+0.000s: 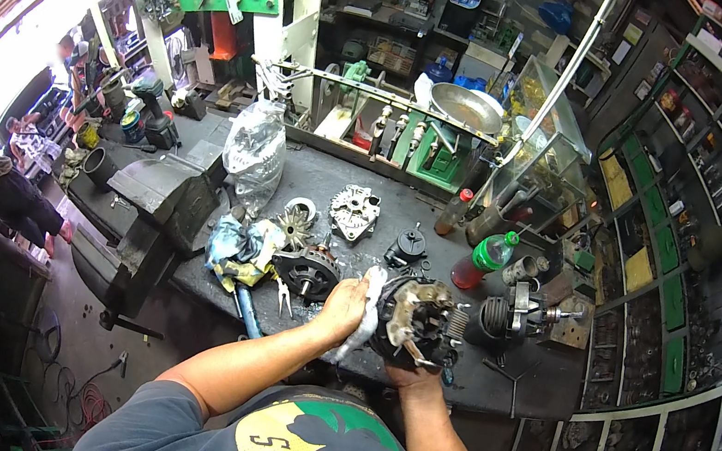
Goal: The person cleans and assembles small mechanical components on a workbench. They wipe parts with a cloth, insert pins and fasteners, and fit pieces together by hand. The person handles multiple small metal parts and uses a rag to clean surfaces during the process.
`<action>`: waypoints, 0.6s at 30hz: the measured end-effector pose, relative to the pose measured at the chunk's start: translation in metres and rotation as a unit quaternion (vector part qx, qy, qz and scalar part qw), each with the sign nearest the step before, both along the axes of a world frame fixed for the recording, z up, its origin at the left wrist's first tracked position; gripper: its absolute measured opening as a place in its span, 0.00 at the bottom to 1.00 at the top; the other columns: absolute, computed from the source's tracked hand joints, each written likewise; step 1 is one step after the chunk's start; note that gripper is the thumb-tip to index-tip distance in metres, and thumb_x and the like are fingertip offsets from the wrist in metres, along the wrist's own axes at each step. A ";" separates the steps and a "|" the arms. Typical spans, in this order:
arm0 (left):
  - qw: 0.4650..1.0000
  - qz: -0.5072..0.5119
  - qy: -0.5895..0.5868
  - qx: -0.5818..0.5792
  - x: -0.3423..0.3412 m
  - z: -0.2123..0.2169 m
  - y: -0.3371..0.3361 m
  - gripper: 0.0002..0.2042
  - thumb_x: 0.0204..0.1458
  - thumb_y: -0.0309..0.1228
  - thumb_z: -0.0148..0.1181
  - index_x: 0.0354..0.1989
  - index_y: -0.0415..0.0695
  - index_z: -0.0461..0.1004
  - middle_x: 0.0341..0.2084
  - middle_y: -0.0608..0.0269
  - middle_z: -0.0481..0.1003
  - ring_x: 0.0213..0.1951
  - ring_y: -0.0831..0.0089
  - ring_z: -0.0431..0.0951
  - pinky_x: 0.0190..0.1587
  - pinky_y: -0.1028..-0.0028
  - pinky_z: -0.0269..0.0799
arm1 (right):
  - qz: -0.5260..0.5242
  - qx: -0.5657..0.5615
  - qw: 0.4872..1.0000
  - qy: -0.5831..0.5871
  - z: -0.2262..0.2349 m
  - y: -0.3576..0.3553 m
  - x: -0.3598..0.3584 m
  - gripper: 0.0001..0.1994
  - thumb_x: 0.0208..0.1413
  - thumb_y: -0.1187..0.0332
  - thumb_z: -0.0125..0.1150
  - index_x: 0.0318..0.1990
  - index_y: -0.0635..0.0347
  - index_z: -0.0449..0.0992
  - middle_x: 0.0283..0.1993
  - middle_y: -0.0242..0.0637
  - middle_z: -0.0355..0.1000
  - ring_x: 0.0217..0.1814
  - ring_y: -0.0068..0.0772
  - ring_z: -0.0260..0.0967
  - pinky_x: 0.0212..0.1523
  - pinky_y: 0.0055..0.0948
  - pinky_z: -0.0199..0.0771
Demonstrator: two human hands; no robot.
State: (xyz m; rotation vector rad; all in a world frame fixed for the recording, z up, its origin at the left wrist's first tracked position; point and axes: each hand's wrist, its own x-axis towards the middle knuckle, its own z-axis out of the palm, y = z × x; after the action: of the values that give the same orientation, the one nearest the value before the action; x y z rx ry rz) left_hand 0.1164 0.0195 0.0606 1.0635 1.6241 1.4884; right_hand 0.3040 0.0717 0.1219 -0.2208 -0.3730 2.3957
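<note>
My left hand (pixel 345 304) is closed on a crumpled white rag (pixel 366 312), pressed to the left side of a dark, round machine part (pixel 415 319). That part has a tan metal piece across its face and a coil spring at its right edge. My right hand (pixel 414 379) grips it from below near the bench's front edge; its fingers are mostly hidden underneath. Left of my hands lies a black alternator-like rotor (pixel 307 272) with a protruding shaft. Behind it rest a finned fan wheel (pixel 293 227) and a silver alternator housing (pixel 354 212). A small black round part (pixel 409 244) sits behind the rag.
A bench vise (pixel 162 196) stands at the left, beside a clear plastic bag (pixel 255 152). Stained rags (pixel 242 250), pliers (pixel 284 299) and a blue-handled tool (pixel 248 311) lie nearer. At right are a red-liquid bottle (pixel 482 260), a smaller bottle (pixel 454 212) and a pulley assembly (pixel 520 315).
</note>
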 end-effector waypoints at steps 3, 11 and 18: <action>0.992 0.035 -0.107 -0.049 -0.031 -0.124 -0.003 0.22 0.73 0.47 0.57 0.41 0.37 0.82 0.31 0.57 0.82 0.34 0.67 0.80 0.42 0.59 0.77 | -0.014 -0.067 0.998 -0.011 0.006 -0.011 -0.004 0.31 0.78 0.44 0.44 0.74 0.55 0.73 0.73 0.44 0.75 0.74 0.51 0.73 0.78 0.56 0.70; 0.962 -0.191 0.148 -0.128 -0.039 0.014 -0.082 0.53 0.48 0.38 0.85 0.81 0.41 0.57 0.73 0.40 0.70 0.74 0.49 0.71 0.77 0.59 0.65 | 0.009 -0.110 0.988 -0.112 -0.020 0.000 0.033 0.37 0.78 0.38 0.43 0.78 0.59 0.68 0.77 0.51 0.71 0.77 0.58 0.70 0.79 0.62 0.65; 0.963 -0.154 -0.215 0.043 0.019 -0.029 -0.070 0.65 0.35 0.43 0.94 0.79 0.36 0.53 0.72 0.52 0.70 0.73 0.62 0.69 0.78 0.59 0.63 | -0.018 -0.218 0.940 -0.261 -0.042 -0.015 0.007 0.32 0.82 0.42 0.39 0.67 0.59 0.78 0.70 0.45 0.78 0.72 0.53 0.74 0.76 0.60 0.72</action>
State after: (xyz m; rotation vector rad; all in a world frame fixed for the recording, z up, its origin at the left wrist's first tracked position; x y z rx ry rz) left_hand 0.1351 -0.0506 0.0317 0.9093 1.0510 1.4622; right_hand 0.3110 0.0563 0.0796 -1.0663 -0.0617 2.3279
